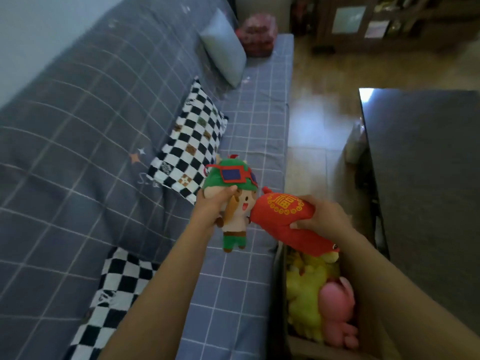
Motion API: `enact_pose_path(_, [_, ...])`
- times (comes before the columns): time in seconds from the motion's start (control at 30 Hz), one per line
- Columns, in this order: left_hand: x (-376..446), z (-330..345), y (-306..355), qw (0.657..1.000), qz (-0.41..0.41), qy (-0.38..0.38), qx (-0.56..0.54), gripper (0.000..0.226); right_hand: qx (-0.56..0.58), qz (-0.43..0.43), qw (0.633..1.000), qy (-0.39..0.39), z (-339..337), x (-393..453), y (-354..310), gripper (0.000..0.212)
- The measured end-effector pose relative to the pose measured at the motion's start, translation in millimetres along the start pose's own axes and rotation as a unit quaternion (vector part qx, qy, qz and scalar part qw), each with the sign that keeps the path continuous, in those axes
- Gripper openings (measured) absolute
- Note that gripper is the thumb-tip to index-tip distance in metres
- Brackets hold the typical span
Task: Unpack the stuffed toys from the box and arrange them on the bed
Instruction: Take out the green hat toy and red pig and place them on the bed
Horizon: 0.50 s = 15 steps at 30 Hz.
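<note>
A small doll [233, 203] in a green hat with goggles is gripped by the left hand [213, 206], whose fingers are curled around the doll's head and body. It is held in the air above the near part of the bed [257, 131], its legs hanging down. A red stuffed toy [283, 214] with gold lettering is clasped by the right hand [322, 214], thumb underneath and fingers over the top; its far end touches the doll's face, and its near end trails down over the box [280, 281]. The box stands on the floor at the right edge of the bed, near the camera. Inside it a yellow stuffed toy [304, 294] and a pink stuffed toy [337, 307] are seen lying against each other.

The bed is covered with a blue-grey checked sheet. A black-and-white chequered pillow [192, 141] is propped to the left of the doll, and a second chequered pillow [117, 289] lies nearer, partly hidden by the left forearm. A plain grey pillow [226, 48] is set at the far end. A dark table [426, 178] is seen at the right.
</note>
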<state>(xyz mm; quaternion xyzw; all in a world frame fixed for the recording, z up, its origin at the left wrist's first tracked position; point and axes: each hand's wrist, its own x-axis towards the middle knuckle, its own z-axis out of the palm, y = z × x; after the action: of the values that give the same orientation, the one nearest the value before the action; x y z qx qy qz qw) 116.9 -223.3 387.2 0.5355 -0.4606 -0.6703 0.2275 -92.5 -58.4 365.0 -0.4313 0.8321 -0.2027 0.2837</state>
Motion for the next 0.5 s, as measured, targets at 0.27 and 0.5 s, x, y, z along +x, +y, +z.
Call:
enact_pose_path(0.27, [-22.3, -118.5, 62.3, 0.988, 0.033, 0.076, -0.127, 0.081, -0.022, -0.117, 0.993, 0.015, -5.4, 34.0, -140.6, 0.083])
enact_pose_path(0.5, [-53.4, -221.5, 76.0, 0.953, 0.073, 0.101, -0.277, 0.06, -0.031, -0.203, 0.979, -0.007, 27.1, 45.3, -246.8, 0.086])
